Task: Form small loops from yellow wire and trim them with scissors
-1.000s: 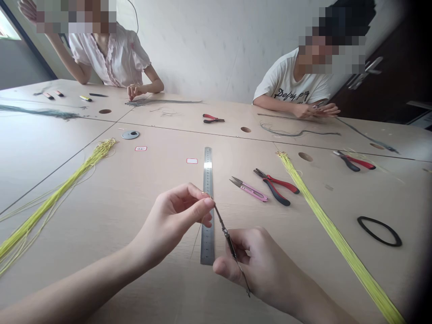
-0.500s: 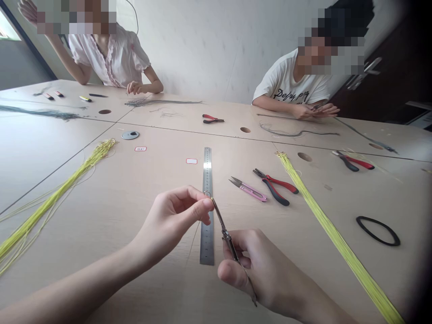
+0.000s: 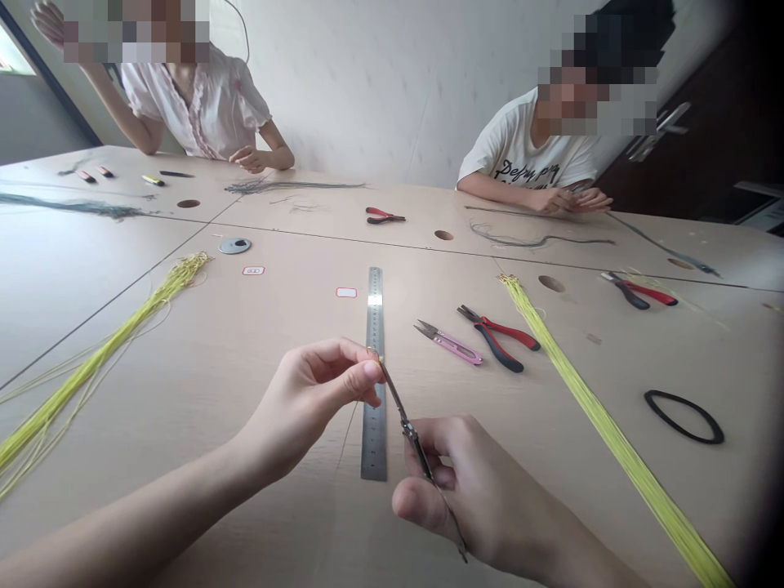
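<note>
My left hand pinches a small metal ring between thumb and forefinger. My right hand grips a slender pivoted steel clamp, perhaps a small hemostat, whose tip meets the ring at my left fingertips. The clamp's handle end sticks out below my right hand. A steel ruler lies on the table directly under my hands, its lower part partly behind my left fingers. Neither hand touches it as far as I can tell.
Pink thread snips and red-black pliers lie right of the ruler. Yellow thread bundles flank my hands. Two co-workers sit across the table, one handling something in both hands.
The clamp's lower end has swung right and down, and its tip has risen toward the ring. My left hand has shifted slightly up. The view has drifted slightly.
</note>
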`<state>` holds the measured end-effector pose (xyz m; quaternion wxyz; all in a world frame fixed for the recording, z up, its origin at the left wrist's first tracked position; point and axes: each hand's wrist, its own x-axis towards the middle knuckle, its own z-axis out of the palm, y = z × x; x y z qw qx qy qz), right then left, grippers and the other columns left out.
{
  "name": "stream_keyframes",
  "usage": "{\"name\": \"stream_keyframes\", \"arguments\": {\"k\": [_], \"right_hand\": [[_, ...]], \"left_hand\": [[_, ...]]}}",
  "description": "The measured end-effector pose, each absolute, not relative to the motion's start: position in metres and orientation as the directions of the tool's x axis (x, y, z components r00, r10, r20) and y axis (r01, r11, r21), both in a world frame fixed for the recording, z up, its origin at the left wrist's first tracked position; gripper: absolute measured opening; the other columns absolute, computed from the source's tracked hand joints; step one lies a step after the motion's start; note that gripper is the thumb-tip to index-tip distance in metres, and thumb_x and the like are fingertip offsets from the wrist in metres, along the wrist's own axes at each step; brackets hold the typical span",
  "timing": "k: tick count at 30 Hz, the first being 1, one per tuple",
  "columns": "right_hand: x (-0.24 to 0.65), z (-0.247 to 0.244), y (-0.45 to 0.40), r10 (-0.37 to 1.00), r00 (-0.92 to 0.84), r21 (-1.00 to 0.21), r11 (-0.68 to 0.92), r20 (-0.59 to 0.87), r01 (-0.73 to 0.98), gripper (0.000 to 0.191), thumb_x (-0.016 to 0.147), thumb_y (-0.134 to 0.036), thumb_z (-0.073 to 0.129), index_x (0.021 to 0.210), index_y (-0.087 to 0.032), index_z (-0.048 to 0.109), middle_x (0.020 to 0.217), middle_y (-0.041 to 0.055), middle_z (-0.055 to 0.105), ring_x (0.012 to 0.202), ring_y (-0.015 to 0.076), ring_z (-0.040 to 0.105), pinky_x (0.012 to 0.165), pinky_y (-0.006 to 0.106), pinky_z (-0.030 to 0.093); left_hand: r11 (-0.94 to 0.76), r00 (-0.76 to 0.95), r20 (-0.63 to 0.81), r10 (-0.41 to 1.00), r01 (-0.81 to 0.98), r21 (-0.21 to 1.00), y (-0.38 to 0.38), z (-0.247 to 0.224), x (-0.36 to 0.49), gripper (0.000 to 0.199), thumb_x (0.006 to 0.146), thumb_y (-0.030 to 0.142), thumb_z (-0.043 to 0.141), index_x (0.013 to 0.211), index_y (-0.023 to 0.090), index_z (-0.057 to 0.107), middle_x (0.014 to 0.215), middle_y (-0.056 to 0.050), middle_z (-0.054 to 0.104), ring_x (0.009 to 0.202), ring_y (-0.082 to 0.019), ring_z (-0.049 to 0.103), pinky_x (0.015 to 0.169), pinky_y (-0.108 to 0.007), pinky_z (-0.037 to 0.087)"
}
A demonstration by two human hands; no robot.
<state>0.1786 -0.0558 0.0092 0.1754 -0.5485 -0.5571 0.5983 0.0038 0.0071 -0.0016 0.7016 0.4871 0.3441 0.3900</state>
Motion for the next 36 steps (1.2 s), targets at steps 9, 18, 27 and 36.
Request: {"name": "stream_keyframes", "arguments": {"k": [9,18,27,36], "right_hand": [[0.179,0.009,-0.057,0.830,-0.322,-0.858,-0.312,-0.455,0.407,0.063,0.058,-0.071,0.070,0.060,-0.019,0.034,0.059,-0.0065,0.030,0.056,0.0080,0.026,0.049,0.024,0.020],[0.178,0.012,-0.056,0.834,-0.309,-0.849,-0.306,-0.458,0.431,0.062,0.059,-0.071,0.068,0.060,-0.019,0.035,0.058,-0.0060,0.032,0.054,0.0077,0.028,0.047,0.023,0.022],[0.181,0.000,-0.060,0.857,-0.300,-0.872,-0.287,-0.419,0.397,0.060,0.062,-0.069,0.068,0.061,-0.019,0.035,0.058,-0.0060,0.031,0.054,0.0077,0.027,0.048,0.023,0.022],[0.181,0.001,-0.060,0.860,-0.287,-0.868,-0.290,-0.421,0.404,0.059,0.062,-0.067,0.069,0.060,-0.019,0.036,0.057,-0.0060,0.032,0.052,0.0074,0.027,0.046,0.023,0.022]], "left_hand": [[0.227,0.481,-0.106,0.870,-0.202,0.953,0.008,-0.002,0.003,0.020,0.077,0.037,0.072,0.070,0.019,0.068,0.064,0.002,0.065,0.067,-0.010,0.058,0.069,-0.022,0.046],[0.234,0.485,-0.096,0.869,-0.232,0.944,0.007,0.001,0.004,0.018,0.078,0.034,0.072,0.069,0.019,0.067,0.064,0.002,0.065,0.066,-0.011,0.058,0.067,-0.022,0.045],[0.228,0.488,-0.092,0.868,-0.226,0.947,0.007,-0.001,0.004,0.018,0.078,0.035,0.071,0.069,0.019,0.067,0.064,0.003,0.063,0.066,-0.010,0.058,0.068,-0.022,0.045],[0.227,0.481,-0.102,0.871,-0.209,0.951,0.006,0.001,0.003,0.019,0.078,0.036,0.071,0.069,0.020,0.067,0.062,0.003,0.062,0.067,-0.011,0.058,0.070,-0.024,0.043]]}}
